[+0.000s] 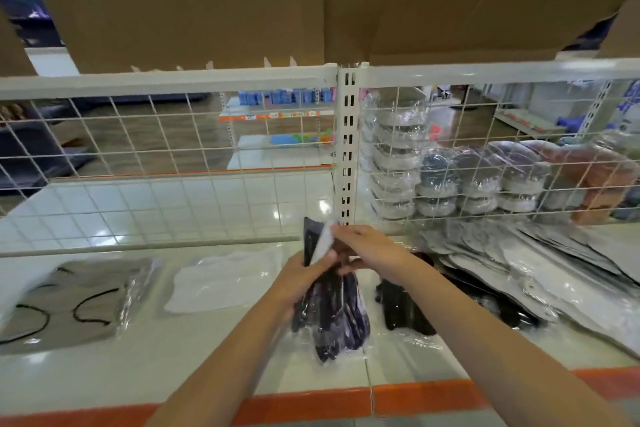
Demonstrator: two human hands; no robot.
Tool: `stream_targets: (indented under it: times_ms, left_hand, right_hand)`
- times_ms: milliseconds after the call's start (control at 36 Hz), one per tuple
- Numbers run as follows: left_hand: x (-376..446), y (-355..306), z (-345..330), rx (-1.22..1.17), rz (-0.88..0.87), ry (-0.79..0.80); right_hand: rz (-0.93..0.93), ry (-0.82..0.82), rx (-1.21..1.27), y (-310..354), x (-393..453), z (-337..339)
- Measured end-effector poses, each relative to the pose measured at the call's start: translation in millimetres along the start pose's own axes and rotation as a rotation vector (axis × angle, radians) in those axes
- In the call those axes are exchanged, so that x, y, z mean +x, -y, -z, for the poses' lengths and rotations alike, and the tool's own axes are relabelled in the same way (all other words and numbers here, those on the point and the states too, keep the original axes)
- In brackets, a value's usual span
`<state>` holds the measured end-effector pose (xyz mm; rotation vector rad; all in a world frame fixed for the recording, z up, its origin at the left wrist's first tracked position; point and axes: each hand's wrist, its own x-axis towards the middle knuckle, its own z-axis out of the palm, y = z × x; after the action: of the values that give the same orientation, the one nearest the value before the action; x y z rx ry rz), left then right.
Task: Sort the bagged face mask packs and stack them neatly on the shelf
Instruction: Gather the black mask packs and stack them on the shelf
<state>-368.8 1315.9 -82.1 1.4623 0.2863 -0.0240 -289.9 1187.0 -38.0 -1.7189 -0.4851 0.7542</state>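
**Both hands on a bundle of dark mask packs**

The left hand (304,276) and right hand (367,248) together gripped a bundle of dark bagged masks (332,315), held upright over the shelf (194,367) near the slotted post (346,149). Grey packs (69,302) and white packs (225,284) lay left, a silver heap (540,263) right. No writing was legible.

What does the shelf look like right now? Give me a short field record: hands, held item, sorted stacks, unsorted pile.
left hand: left hand grips the dark mask packs from the left
right hand: right hand holds the same bundle near its top
held item: dark mask packs, bagged, standing upright on the shelf
sorted stacks: grey mask stack far left; white mask stack beside it; black mask stack right of the hands
unsorted pile: loose bagged packs heaped at right
behind: wire grid panel
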Motion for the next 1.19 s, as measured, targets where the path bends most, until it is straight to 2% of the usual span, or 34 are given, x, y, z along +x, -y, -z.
stream_targets:
  times_ms: [56, 83, 167, 194, 278, 389, 472, 583, 639, 667, 722, 778, 833, 889, 1028, 1111, 1139, 1194]
  left_hand:
    - [3, 2, -2, 0.039, -0.051, -0.039]
    - [4, 2, -1, 0.028, -0.066, -0.095]
    - [4, -5, 1, 0.030, -0.103, -0.252]
    - [4, -8, 2, 0.033, -0.125, -0.285]
    - [0, -19, 2, 0.079, -0.239, -0.360]
    - [-6, -18, 2, 0.202, -0.340, -0.369]
    - [-9, -4, 4, 0.275, -0.332, -0.356]
    - [-11, 4, 0, 0.282, -0.301, -0.421]
    - [-11, 1, 1, 0.192, -0.272, -0.476]
    - [-12, -1, 2, 0.071, -0.248, -0.500]
    - [-13, -9, 4, -0.290, -0.198, -0.516]
    - [-13, -14, 10, -0.576, -0.181, -0.516]
    - [-13, -15, 16, -0.695, -0.170, -0.520]
    - [-16, -15, 20, -0.714, -0.178, -0.514]
    - [-35, -15, 45, -0.591, -0.302, -0.578]
    - [-54, -5, 75, -0.294, -0.410, -0.692]
    - [-61, 0, 82, -0.143, -0.400, -0.730]
    - [-68, 17, 90, 0.072, -0.332, -0.700]
  right_hand:
    - [0.035, 0.014, -0.020, 3, 2, -3]
    - [0.070, -0.032, -0.029, 4, 3, -3]
    - [0.192, -0.306, -0.115, -3, 9, 7]
    - [0.192, -0.339, -0.135, -6, 10, 13]
    - [0.141, -0.187, -0.075, -14, 7, 17]
    - [0.252, -0.087, -0.031, -28, 1, 3]
    - [0.279, -0.055, -0.142, -37, -3, -7]
    - [0.191, 0.008, -0.210, -48, -2, -12]
    - [0.123, -0.009, -0.217, -52, 1, -12]
    - [0.101, -0.031, -0.205, -55, 3, -10]
    - [0.064, -0.065, -0.117, -56, 4, -8]
    - [-0.004, -0.065, 0.072, -56, 5, -6]
    - [-0.062, -0.062, 0.282, -57, 7, -6]
    - [-0.053, -0.052, 0.348, -56, 12, -7]
    - [0.097, -0.093, 0.237, -42, 14, -8]
    - [0.162, -0.109, 0.194, -39, 15, -2]
    - [0.162, -0.098, 0.175, -41, 16, 0]
    - [0.135, -0.063, 0.107, -53, 20, 2]
